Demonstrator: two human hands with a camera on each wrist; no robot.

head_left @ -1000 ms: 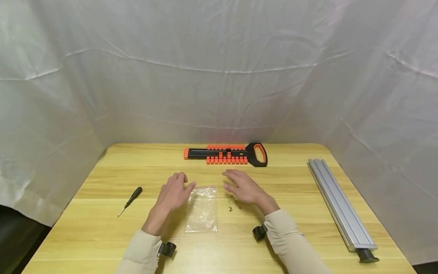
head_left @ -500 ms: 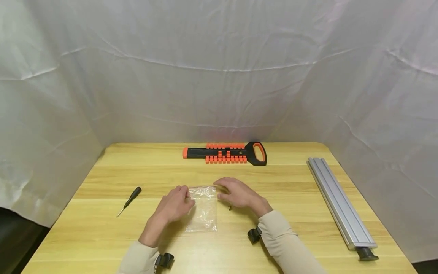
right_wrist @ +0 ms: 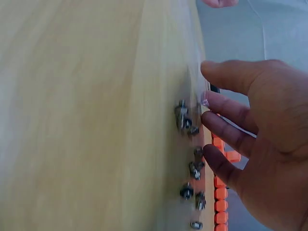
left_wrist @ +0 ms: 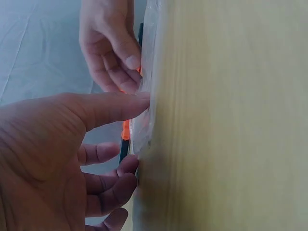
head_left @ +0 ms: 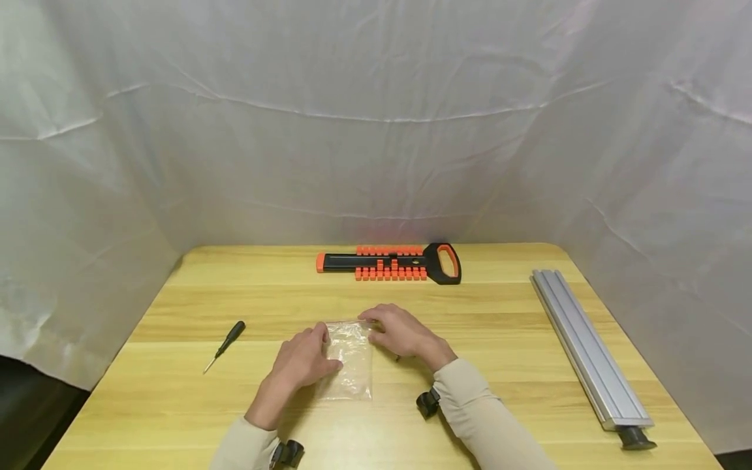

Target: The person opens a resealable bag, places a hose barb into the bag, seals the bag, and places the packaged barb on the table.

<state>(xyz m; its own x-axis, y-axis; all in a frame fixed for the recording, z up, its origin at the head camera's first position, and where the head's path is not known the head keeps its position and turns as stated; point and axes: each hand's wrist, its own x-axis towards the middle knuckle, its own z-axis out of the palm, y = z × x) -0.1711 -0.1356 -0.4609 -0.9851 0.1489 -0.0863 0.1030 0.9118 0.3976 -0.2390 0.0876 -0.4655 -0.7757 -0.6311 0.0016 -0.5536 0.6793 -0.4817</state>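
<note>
A clear plastic zip bag (head_left: 354, 373) lies flat on the wooden table between my hands. At its left side is my left hand (head_left: 302, 359), the thumb stretched over the bag and the other fingers loosely bent by its edge; in the left wrist view the thumb touches the plastic film (left_wrist: 148, 118). My right hand (head_left: 402, 334) is at the bag's upper right corner, its fingertips touching or just above the edge; in the right wrist view a gap shows between thumb and fingers. Several small metal screw-like pieces (right_wrist: 195, 169) lie beside it, mostly hidden from the head view.
A black-handled screwdriver (head_left: 226, 344) lies to the left. At the back rests a black and orange tool with a loop handle (head_left: 442, 264) and orange teeth. A long grey metal rail (head_left: 590, 349) with a black end knob lies along the right. Grey sheeting (head_left: 376, 163) surrounds the table.
Both hands have come down to the bag. The right moved left to its upper right corner, and the left thumb reached over its left side. The bag has hardly moved.
</note>
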